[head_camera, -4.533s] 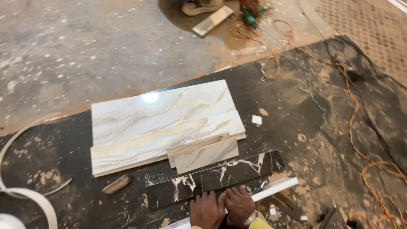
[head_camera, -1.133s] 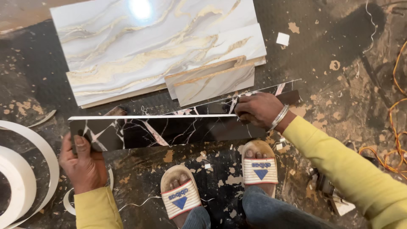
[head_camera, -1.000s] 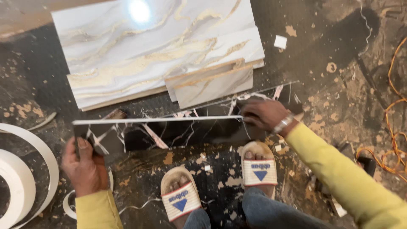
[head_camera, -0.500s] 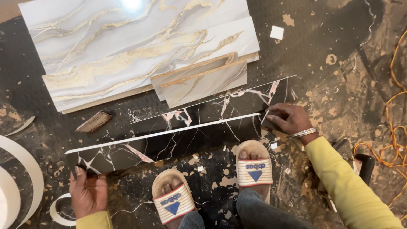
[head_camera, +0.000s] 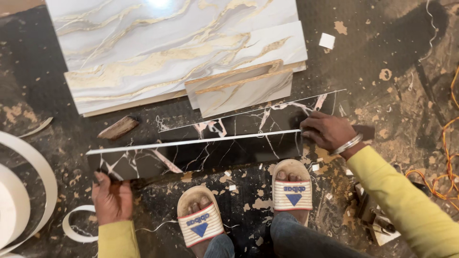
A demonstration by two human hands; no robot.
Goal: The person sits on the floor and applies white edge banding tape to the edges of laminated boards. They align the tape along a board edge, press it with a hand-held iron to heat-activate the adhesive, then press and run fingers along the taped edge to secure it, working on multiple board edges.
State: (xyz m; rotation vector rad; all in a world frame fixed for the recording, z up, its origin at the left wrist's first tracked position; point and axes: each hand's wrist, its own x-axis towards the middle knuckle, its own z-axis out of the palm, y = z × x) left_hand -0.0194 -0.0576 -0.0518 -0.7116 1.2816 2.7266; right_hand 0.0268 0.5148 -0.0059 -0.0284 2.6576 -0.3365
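A long narrow black panel strip (head_camera: 201,155) with white and pink veins and a white top edge stands tilted on the floor in front of my feet. My left hand (head_camera: 112,198) grips its left end from below. At its right end my right hand (head_camera: 330,131) holds it, a metal bangle on the wrist. A second black veined strip (head_camera: 248,122) lies flat just behind it. My two sandalled feet (head_camera: 201,220) stand close under the held strip.
A large white-and-gold marbled panel (head_camera: 158,45) lies at the top, with two smaller offcuts (head_camera: 244,88) on its lower edge. A wood scrap (head_camera: 118,128) lies left of centre. Rolls of white edge band (head_camera: 21,191) sit at left; an orange cable (head_camera: 442,177) runs at right.
The black strip was lifted from flat onto its edge between my hands and has tilted, its left end now lower. My left hand slid down and the view moved closer.
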